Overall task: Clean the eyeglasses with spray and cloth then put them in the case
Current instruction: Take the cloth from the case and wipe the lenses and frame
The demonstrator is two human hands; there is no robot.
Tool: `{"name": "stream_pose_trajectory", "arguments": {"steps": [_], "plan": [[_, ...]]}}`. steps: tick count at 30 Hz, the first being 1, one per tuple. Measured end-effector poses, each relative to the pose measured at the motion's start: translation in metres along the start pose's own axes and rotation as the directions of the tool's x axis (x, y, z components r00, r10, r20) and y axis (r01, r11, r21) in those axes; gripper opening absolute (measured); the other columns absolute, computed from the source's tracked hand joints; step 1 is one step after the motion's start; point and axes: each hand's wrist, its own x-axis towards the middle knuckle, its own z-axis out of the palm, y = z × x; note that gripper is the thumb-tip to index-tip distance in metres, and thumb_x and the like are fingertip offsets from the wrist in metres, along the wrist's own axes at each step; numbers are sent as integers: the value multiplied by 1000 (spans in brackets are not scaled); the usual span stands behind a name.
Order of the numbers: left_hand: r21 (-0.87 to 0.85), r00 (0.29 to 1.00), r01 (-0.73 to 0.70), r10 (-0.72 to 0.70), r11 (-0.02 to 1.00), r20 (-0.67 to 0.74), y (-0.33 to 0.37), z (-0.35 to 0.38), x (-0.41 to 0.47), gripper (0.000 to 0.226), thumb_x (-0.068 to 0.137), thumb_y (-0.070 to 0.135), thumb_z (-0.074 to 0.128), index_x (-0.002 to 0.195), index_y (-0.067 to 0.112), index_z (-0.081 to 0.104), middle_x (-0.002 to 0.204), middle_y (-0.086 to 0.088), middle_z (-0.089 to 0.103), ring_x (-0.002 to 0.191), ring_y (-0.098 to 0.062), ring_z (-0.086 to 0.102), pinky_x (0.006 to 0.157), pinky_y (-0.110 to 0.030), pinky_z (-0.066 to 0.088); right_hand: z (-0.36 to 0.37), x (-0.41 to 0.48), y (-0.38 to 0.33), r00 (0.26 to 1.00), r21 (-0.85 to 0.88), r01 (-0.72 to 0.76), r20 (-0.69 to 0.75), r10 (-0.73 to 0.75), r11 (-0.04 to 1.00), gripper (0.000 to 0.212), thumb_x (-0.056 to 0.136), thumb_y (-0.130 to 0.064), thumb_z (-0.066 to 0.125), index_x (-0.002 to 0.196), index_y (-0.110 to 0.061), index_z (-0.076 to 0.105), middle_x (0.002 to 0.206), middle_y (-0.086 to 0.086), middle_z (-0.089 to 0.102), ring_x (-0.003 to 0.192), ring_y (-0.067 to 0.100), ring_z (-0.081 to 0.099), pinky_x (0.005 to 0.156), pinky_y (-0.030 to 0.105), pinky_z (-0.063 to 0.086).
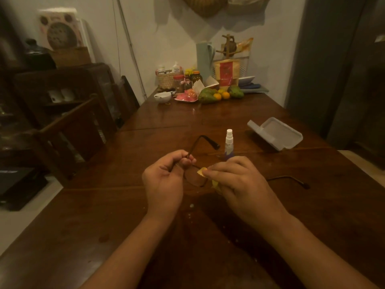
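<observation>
Now left hand (pixel 164 182) pinches eyeglasses (pixel 195 178), right hand (pixel 239 182) grips cloth (pixel 201 171), bottle (pixel 229 142) and case (pixel 275 133) beyond

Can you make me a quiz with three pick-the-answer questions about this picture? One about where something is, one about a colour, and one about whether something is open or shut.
1. Where does the spray bottle stand?
A) on the floor
B) on the table
C) on a chair

2. What colour is the cloth in the right hand?
A) blue
B) black
C) yellow

3. How is the case?
A) open
B) shut
C) wrapped in paper

Answers:
1 B, it stands upright on the wood just beyond the hands.
2 C, yellow cloth shows at the fingers, against the eyeglasses.
3 A, its lid is up and the inside shows.
</observation>
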Motion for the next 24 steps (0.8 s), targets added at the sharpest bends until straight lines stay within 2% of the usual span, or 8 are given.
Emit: {"name": "stream_pose_trajectory", "arguments": {"steps": [2,4,7,9,13,17,21,24], "plan": [[17,999,-20,20,1000,-25,-1,-1,0,41,88,0,60,85,38,75,83,10,74,81,-19,73,72,-28,58,-1,0,1,994,109,-70,-76,78,992,38,91,-6,66,126,-21,69,121,-6,67,110,12,54,82,21,46],[28,998,-32,33,999,-61,-2,-2,0,41,88,-3,61,88,36,73,84,11,74,83,-19,73,73,-31,59,-7,0,2,980,228,-113,-132,146,967,37,93,-13,61,127,-26,65,122,-15,62,114,4,56,87,21,52],[29,993,-19,23,999,-115,-4,-3,1,40,88,-8,62,88,31,72,82,8,74,84,-23,73,77,-44,60,-16,1,1,968,315,-105,-183,169,943,36,91,-20,59,126,-27,65,119,-25,57,114,-6,57,91,11,48],[23,990,-14,18,1000,-143,-3,-3,2,42,88,-11,62,89,30,72,84,7,74,85,-26,73,80,-49,59,-19,0,2,970,290,-117,-174,172,950,35,91,-19,60,124,-23,67,119,-20,59,115,-4,57,92,16,51],[14,982,-31,34,999,-185,-1,-5,2,43,88,-10,62,91,31,72,84,9,74,85,-26,73,80,-47,59,-20,-1,4,983,105,-128,-116,140,986,32,89,-4,70,120,-15,72,120,-3,67,111,16,62,87,35,57],[-67,978,-25,11,997,-210,2,-5,1,39,90,-7,61,91,30,74,85,8,75,85,-20,74,77,-32,58,-14,-2,-2,992,-62,-123,-17,122,991,34,82,1,77,113,-14,76,115,3,71,103,23,64,80,27,48],[-129,978,16,-42,991,-203,3,-4,1,47,91,-6,60,86,37,77,84,6,76,85,-22,74,77,-29,58,-8,-1,-6,985,-46,-170,15,171,984,33,87,-4,73,118,-17,74,116,1,70,104,21,61,81,27,43],[-171,979,19,-53,985,-195,4,-2,-1,48,91,-7,59,86,38,78,84,6,76,85,-22,73,77,-27,57,-5,-1,-6,974,8,-225,2,225,974,33,92,-14,68,122,-26,72,120,-8,69,107,14,57,85,32,46]]}}
